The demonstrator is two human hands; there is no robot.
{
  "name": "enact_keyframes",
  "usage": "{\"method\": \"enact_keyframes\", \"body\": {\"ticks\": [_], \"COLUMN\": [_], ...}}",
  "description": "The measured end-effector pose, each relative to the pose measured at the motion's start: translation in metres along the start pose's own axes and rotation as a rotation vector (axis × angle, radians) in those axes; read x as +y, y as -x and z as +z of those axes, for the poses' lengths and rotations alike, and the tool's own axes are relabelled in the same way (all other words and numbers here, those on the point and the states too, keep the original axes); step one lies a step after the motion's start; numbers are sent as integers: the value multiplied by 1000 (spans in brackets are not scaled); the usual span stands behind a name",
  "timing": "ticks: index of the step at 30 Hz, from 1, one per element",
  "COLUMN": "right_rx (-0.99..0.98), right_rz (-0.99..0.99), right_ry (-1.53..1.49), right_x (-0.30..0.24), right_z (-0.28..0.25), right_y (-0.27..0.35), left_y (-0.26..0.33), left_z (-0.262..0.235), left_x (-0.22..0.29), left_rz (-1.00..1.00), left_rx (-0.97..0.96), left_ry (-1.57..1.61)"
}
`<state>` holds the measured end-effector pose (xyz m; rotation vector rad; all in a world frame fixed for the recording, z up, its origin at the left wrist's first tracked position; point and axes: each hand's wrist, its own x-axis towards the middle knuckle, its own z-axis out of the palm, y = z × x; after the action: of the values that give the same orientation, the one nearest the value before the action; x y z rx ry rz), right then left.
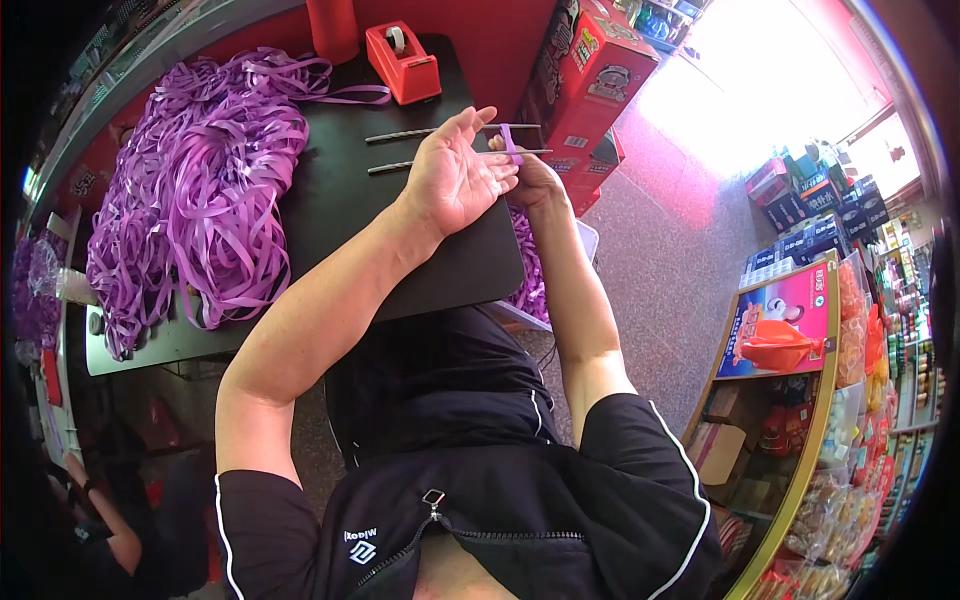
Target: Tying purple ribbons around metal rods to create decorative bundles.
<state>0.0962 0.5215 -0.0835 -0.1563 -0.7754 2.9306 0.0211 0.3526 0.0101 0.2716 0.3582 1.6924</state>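
Note:
Two thin metal rods [392, 168] lie side by side above the right part of the black tabletop, their right ends reaching past its edge. A short purple ribbon [508, 140] is looped across both rods near those ends. My left hand [450, 172] lies over the rods, palm showing and fingers stretched toward the ribbon; the rods pass behind it. My right hand [538, 182] is at the rod ends with its fingers curled at the ribbon's lower part, touching my left fingertips. Some right fingers are hidden behind the ribbon and rods.
A large heap of purple ribbon [215, 180] covers the left of the black table [350, 230]. A red tape dispenser [403, 65] stands at the back. Below the right edge, a white bin [588, 240] holds more ribbon. Red boxes [590, 80] and stocked shelves flank the right; another person's arm [105, 510] shows lower left.

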Motion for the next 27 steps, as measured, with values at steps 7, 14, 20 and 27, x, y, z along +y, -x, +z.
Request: {"method": "enact_keyframes", "body": {"ticks": [7, 14, 20, 27], "right_rx": [61, 637, 696, 149], "right_rz": [44, -178, -441, -85], "right_ry": [178, 1009, 1111, 360], "right_x": [8, -27, -46, -11], "right_z": [-28, -2, 20, -2], "right_y": [5, 65, 63, 28], "left_y": [0, 0, 1, 4], "left_z": [1, 1, 2, 5], "left_x": [-2, 0, 1, 3], "left_rz": [-15, -15, -28, -28], "left_rx": [-5, 11, 11, 37], "left_ry": [0, 14, 14, 39]}}
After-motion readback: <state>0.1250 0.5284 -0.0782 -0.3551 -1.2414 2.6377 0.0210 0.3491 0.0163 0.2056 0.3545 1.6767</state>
